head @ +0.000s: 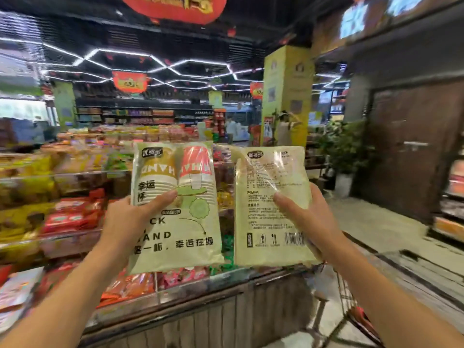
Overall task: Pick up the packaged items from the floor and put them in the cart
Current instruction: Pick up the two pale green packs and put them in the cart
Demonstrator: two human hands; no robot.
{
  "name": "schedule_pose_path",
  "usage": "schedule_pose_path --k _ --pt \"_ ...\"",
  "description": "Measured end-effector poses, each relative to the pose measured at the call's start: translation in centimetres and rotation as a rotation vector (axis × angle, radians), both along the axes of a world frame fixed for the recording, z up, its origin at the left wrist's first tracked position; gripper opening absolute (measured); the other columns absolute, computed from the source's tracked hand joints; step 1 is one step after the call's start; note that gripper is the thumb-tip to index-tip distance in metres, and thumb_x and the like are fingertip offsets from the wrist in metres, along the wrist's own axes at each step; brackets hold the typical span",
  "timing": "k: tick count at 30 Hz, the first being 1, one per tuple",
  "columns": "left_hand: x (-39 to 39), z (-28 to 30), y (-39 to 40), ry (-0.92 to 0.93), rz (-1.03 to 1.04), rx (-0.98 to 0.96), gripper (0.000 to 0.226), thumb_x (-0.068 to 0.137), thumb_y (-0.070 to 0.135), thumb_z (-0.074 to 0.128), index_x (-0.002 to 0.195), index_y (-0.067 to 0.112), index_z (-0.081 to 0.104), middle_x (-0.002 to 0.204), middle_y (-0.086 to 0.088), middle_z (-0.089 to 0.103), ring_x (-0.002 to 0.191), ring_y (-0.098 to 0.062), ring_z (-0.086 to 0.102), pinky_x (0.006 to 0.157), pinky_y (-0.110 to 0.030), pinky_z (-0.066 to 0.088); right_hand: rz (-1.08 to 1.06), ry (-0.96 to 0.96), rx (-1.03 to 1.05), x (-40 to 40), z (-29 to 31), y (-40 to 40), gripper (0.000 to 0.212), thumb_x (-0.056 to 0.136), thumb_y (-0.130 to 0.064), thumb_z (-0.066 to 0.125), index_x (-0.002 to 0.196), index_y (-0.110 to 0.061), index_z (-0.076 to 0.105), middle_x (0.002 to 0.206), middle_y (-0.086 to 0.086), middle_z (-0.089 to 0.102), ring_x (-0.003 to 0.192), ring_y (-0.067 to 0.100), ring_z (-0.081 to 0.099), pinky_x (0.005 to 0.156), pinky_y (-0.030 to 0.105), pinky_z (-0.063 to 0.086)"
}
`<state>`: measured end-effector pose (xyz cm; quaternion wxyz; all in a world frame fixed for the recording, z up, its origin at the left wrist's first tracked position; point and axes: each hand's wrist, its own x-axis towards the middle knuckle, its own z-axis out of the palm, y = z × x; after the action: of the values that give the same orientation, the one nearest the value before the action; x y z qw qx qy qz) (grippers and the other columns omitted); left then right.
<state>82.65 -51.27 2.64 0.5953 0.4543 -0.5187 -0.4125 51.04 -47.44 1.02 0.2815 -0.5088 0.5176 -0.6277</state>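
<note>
Paper-cup packs: left hand point(130, 217) grips front-facing pack point(175, 207), right hand point(308, 217) grips back-facing pack point(271, 204); slick film risks slipping before cart point(351, 305) at 5 o'clock.

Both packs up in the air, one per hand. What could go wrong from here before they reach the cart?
1. The left hand and right hand each hold a glossy pale-green plastic cup pack, the front-facing one and the back-facing one, by one side edge only; either grip might slip.
2. The metal wire cart sits low right, barely in view, so a drop could miss it.
3. The wooden snack display bin lies directly below; a fallen pack may land there.
</note>
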Motion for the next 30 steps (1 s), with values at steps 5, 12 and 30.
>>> schedule_pose_path --k 5,12,30 --pt "-16.8 -1.7 -0.3 -0.045 -0.141 -0.003 0.044 0.064 0.041 0.090 0.094 0.012 0.078 0.080 -0.008 0.081 0.082 -0.033 0.078 0.081 -0.048 0.063 -0.212 0.039 0.032 -15.1 -0.9 6.1 0.080 0.068 -0.056 0.093 0.132 -0.031 0.054 0.117 -0.003 0.077 0.100 0.019 0.079 0.086 0.051 0.065" --pt "-37.1 -3.8 -1.5 -0.118 -0.427 0.007 0.055 0.051 0.048 0.098 0.089 0.013 0.079 0.068 0.000 0.079 0.066 -0.022 0.079 0.060 -0.037 0.065 -0.466 0.005 0.057 -31.1 -3.3 12.4 0.055 0.075 -0.053 0.090 0.117 -0.046 0.053 0.116 -0.005 0.076 0.103 0.019 0.077 0.093 0.053 0.062" --pt "-79.7 -9.4 -6.8 -0.102 -0.823 0.070 0.073 0.038 0.065 0.091 0.082 0.012 0.068 0.056 0.000 0.072 0.044 -0.016 0.068 0.039 -0.028 0.055 -0.820 -0.091 0.192 -65.8 -8.1 13.4 0.071 0.081 -0.041 0.088 0.140 -0.027 0.051 0.119 0.001 0.076 0.096 0.020 0.080 0.082 0.048 0.067"
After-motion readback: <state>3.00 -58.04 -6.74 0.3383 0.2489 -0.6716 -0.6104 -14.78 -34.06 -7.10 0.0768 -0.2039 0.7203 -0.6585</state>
